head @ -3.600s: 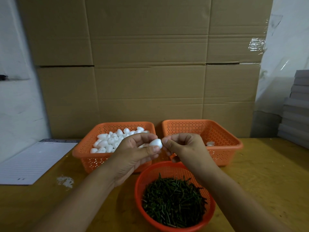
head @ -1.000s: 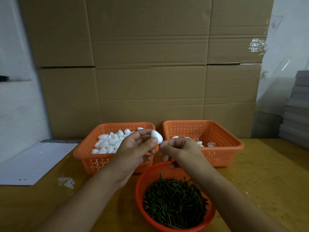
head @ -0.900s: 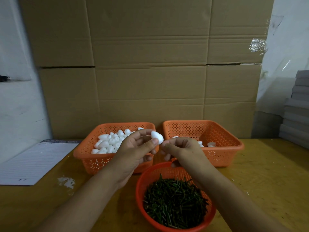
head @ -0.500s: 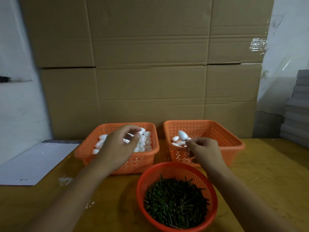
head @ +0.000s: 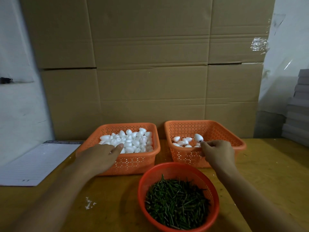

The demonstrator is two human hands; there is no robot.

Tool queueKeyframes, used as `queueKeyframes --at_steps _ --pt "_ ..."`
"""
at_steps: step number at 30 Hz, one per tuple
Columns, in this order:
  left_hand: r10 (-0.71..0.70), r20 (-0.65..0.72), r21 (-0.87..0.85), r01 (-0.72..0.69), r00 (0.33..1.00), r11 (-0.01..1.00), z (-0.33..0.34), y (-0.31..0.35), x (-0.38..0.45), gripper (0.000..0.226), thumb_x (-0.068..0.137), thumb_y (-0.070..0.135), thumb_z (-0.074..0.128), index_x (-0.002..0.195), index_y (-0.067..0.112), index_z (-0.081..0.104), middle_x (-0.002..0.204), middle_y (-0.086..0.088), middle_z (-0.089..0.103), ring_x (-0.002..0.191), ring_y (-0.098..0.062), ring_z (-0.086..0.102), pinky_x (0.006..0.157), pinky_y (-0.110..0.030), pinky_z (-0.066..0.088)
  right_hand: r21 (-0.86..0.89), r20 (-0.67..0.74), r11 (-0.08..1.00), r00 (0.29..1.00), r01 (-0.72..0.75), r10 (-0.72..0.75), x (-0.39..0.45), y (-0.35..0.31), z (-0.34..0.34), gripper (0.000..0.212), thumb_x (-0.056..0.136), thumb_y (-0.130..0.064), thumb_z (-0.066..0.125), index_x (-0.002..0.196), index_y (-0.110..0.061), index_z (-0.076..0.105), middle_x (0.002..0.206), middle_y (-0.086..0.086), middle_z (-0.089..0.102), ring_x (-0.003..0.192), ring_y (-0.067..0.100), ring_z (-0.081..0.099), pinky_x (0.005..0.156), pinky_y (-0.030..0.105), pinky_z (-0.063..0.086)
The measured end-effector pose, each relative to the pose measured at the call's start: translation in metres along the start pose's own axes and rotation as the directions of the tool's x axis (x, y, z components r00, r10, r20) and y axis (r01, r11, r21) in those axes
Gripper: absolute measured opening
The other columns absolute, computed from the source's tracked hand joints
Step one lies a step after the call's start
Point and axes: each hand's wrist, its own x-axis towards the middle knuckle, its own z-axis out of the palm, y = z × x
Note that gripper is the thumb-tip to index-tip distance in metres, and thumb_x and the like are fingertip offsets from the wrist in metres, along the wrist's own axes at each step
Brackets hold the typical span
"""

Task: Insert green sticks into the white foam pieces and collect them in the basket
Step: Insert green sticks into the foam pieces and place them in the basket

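My right hand [head: 217, 154] pinches a short stick with a white foam piece [head: 198, 137] on its end, held over the front part of the right orange basket [head: 217, 126]. A few finished foam pieces [head: 181, 141] lie in that basket. My left hand [head: 100, 156] reaches over the front rim of the left orange basket [head: 133, 162], fingers stretched out and fingertips at the pile of loose foam pieces [head: 132, 139]; it holds nothing that I can see. A round orange-red basket [head: 167, 166] in front holds many green sticks [head: 175, 201].
Everything stands on a wooden table [head: 267, 173]. A lined notepad [head: 38, 161] lies at the left, with white foam crumbs [head: 89, 202] near it. A cardboard wall [head: 150, 81] rises behind the baskets. Grey stacked sheets [head: 299, 111] sit at the far right.
The foam piece passed from my left hand to my right, which carried it on its stick over the right basket. My left hand moved back to the left basket.
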Motion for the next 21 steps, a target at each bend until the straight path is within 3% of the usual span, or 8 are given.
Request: queueKeyframes --at_steps 2,5,8,10,13,21 --pt "-0.01 0.0 0.036 0.01 1.0 0.999 0.0014 -0.0001 0.0002 0.069 0.099 0.066 0.012 0.118 0.031 0.068 0.115 -0.001 0.068 0.105 -0.018 0.059 0.089 -0.034 0.043 -0.019 0.0 1.0 1.0 0.001 -0.001 -0.0005 -0.001 -0.0005 0.028 0.091 -0.022 0.063 0.072 -0.004 0.074 0.062 0.015 0.069 0.053 0.029 0.059 0.055 0.039 0.048" --pt "0.014 -0.03 0.106 -0.011 0.999 0.994 0.0028 -0.001 -0.0012 0.075 0.096 0.069 0.005 0.105 0.033 0.071 0.093 0.005 0.064 0.092 -0.014 0.059 0.089 -0.036 0.046 -0.028 0.0 1.0 1.0 -0.008 0.008 -0.0017 -0.0035 -0.0015 0.031 0.091 -0.024 0.066 0.063 -0.014 0.072 0.058 0.009 0.069 0.059 0.033 0.066 0.057 0.045 0.055" --pt "0.023 -0.046 0.112 -0.017 0.999 0.994 0.003 -0.0023 -0.001 0.074 0.097 0.068 0.007 0.097 0.031 0.072 0.09 0.006 0.065 0.087 -0.012 0.058 0.087 -0.036 0.047 -0.031 0.009 0.999 1.0 -0.02 0.02 -0.0041 -0.0064 -0.0027 0.032 0.092 -0.027 0.067 0.061 -0.02 0.071 0.054 0.002 0.068 0.056 0.027 0.066 0.054 0.042 0.054" --pt "0.027 -0.064 0.118 -0.02 0.998 0.993 0.0031 -0.0033 0.0009 0.065 0.101 0.06 0.012 0.094 0.028 0.068 0.093 0.005 0.066 0.086 -0.012 0.057 0.085 -0.035 0.046 -0.028 0.016 0.999 0.999 -0.029 0.029 -0.006 -0.0084 -0.0033 0.032 0.092 -0.028 0.066 0.061 -0.018 0.071 0.055 0.003 0.069 0.059 0.031 0.067 0.058 0.047 0.057" --pt "0.038 -0.088 0.116 -0.028 0.995 0.993 0.0049 -0.0033 0.0038 0.048 0.102 0.042 0.022 0.074 0.023 0.056 0.078 0.006 0.058 0.076 -0.01 0.053 0.067 -0.031 0.037 -0.016 0.017 0.999 0.999 -0.034 0.034 -0.007 -0.0099 -0.0028 0.033 0.093 -0.027 0.064 0.07 -0.004 0.073 0.063 0.014 0.07 0.056 0.03 0.061 0.064 0.055 0.057" --pt "-0.002 -0.057 0.094 0.008 0.998 0.995 0.0044 -0.0011 0.0049 0.043 0.102 0.039 0.026 0.067 0.025 0.048 0.072 0.006 0.047 0.069 -0.007 0.045 0.058 -0.03 0.027 0.018 0.022 0.999 0.999 -0.043 0.043 -0.008 -0.0098 -0.0014 0.036 0.096 -0.026 0.06 0.067 -0.008 0.071 0.061 0.011 0.07 0.062 0.035 0.065 0.067 0.054 0.058"
